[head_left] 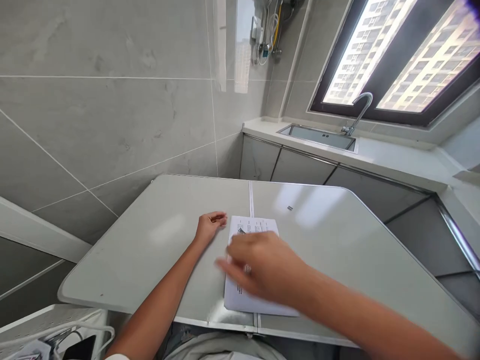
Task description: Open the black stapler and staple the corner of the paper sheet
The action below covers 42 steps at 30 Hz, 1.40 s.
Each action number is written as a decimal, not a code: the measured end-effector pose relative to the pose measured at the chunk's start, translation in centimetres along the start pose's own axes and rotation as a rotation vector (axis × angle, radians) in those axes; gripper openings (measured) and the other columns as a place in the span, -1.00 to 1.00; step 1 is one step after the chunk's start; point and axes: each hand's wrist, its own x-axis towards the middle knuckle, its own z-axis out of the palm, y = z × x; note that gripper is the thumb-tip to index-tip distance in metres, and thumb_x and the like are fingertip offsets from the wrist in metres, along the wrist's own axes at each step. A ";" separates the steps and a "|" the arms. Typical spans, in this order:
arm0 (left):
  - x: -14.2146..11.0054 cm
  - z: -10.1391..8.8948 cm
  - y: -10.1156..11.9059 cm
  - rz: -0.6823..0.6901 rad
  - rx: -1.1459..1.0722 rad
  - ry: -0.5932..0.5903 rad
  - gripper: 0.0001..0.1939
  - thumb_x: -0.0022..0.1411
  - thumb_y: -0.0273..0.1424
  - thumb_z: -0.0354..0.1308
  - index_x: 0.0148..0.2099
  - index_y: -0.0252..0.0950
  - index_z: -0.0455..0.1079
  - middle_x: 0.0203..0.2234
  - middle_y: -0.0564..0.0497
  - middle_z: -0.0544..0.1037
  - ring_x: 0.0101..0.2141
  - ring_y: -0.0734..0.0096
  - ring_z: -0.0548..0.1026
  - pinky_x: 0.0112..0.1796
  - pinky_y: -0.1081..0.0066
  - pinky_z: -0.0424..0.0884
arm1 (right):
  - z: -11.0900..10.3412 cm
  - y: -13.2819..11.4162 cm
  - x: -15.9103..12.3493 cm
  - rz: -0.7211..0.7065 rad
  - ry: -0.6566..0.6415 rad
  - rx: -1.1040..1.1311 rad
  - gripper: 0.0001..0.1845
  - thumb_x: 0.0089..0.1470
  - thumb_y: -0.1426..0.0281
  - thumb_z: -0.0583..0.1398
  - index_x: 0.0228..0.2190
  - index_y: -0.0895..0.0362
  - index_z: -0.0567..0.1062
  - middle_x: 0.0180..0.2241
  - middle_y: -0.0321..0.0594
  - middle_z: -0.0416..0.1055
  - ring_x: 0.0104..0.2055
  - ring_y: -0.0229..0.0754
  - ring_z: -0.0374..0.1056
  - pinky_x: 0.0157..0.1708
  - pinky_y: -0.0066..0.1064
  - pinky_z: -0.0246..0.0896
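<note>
A white booklet or stack of printed paper (253,304) lies on the pale folding table (330,260), across its centre seam. My right hand (262,265) is above the paper and hides much of its print. Motion smears its fingers, which look bent, with the thumb stretched out to the left; whether they hold anything does not show. Just left of the paper's top corner, my left hand (212,226) rests on its side on the table, fingers loosely bent and holding nothing. A small dark piece (241,231) shows on the paper near my right knuckles.
Small thin grey pieces (290,208) lie on the table beyond the paper. A white basket (90,325) with assorted items stands at the lower left. Behind the table are a counter with a sink (318,137), a faucet (358,115) and a tiled wall (112,100).
</note>
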 end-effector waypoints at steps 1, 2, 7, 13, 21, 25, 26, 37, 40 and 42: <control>-0.2 0.1 0.2 -0.018 0.002 -0.036 -0.58 0.01 -0.18 0.49 -0.13 -0.33 0.67 -0.33 -0.12 0.70 -0.36 0.28 0.64 -0.23 0.29 0.60 | 0.6 1.9 0.0 0.098 0.012 -0.001 -0.63 0.32 0.25 0.17 -0.52 0.08 0.34 -0.52 -0.30 0.29 -0.46 -0.23 0.21 -0.39 -0.38 0.08; -0.3 0.1 0.2 -0.032 0.011 -0.072 -0.59 0.00 -0.17 0.50 -0.16 -0.34 0.68 -0.35 -0.12 0.70 -0.37 0.27 0.63 -0.22 0.28 0.60 | 1.4 3.9 -0.3 0.212 0.053 0.008 -0.65 0.30 0.25 0.18 -0.51 0.08 0.32 -0.47 -0.28 0.32 -0.41 -0.21 0.26 -0.38 -0.38 0.11; -0.6 0.8 -0.4 -0.080 -0.004 -0.116 -0.47 0.06 -0.06 0.46 -0.04 -0.33 0.67 -0.26 -0.16 0.71 -0.31 0.25 0.65 -0.13 0.17 0.62 | 7.5 10.7 -6.1 0.628 0.150 -0.040 -0.56 0.01 0.13 0.41 -0.16 0.03 0.41 -0.11 -0.14 0.39 -0.03 0.06 0.36 -0.23 -0.26 0.33; -1.3 1.3 0.3 -0.096 -0.013 -0.193 -0.52 0.11 -0.08 0.43 -0.04 -0.30 0.67 -0.17 -0.16 0.69 -0.20 0.21 0.66 -0.02 0.10 0.59 | 10.2 11.4 -9.3 0.599 0.063 0.041 -0.75 0.24 0.31 0.19 -0.05 0.05 0.45 -0.18 -0.14 0.47 -0.16 0.02 0.42 -0.16 -0.16 0.33; -2.9 1.6 2.5 0.028 0.188 -0.340 -0.50 -0.01 -0.30 0.52 0.03 -0.25 0.65 -0.19 -0.12 0.71 -0.08 0.12 0.65 0.12 0.12 0.49 | 10.2 13.0 -7.6 0.489 0.123 0.162 -0.69 0.21 0.41 0.18 -0.01 0.07 0.49 -0.15 -0.12 0.47 -0.09 0.00 0.40 -0.09 -0.17 0.32; -3.2 2.1 2.3 0.018 0.305 -0.438 -0.57 -0.01 -0.36 0.51 -0.03 -0.25 0.67 -0.27 -0.08 0.72 -0.19 0.19 0.67 -0.01 0.23 0.56 | 10.4 12.5 -7.1 0.471 0.093 0.198 -0.70 0.19 0.43 0.20 -0.03 0.07 0.51 -0.18 -0.15 0.45 -0.14 -0.02 0.39 -0.13 -0.19 0.32; -3.2 2.2 2.2 0.012 0.314 -0.438 -0.59 -0.01 -0.37 0.51 -0.05 -0.25 0.67 -0.28 -0.08 0.72 -0.21 0.20 0.67 -0.04 0.25 0.57 | 10.4 12.3 -7.0 0.471 0.088 0.207 -0.71 0.19 0.43 0.21 -0.04 0.06 0.52 -0.19 -0.15 0.45 -0.14 -0.02 0.39 -0.13 -0.19 0.33; -3.0 1.8 2.9 0.027 0.323 -0.443 -0.63 -0.02 -0.34 0.51 -0.11 -0.25 0.67 -0.30 -0.07 0.72 -0.23 0.22 0.66 -0.18 0.34 0.52 | 9.6 12.2 -6.4 0.493 0.185 0.344 -0.72 0.16 0.36 0.27 -0.06 0.04 0.55 -0.19 -0.15 0.46 -0.17 -0.02 0.43 -0.17 -0.20 0.37; -3.1 1.8 3.0 0.045 0.299 -0.447 -0.67 -0.01 -0.32 0.51 -0.15 -0.26 0.67 -0.27 -0.08 0.71 -0.18 0.18 0.66 -0.20 0.35 0.51 | 9.4 12.3 -6.4 0.503 0.206 0.374 -0.71 0.15 0.32 0.29 -0.06 0.04 0.55 -0.17 -0.13 0.47 -0.17 -0.02 0.43 -0.17 -0.19 0.38; -3.1 1.8 3.0 0.063 0.303 -0.451 -0.72 0.01 -0.31 0.49 -0.18 -0.25 0.67 -0.27 -0.07 0.71 -0.18 0.19 0.66 -0.19 0.35 0.52 | 9.4 12.3 -6.4 0.502 0.203 0.382 -0.71 0.16 0.31 0.29 -0.06 0.04 0.56 -0.17 -0.13 0.47 -0.17 -0.02 0.43 -0.18 -0.19 0.37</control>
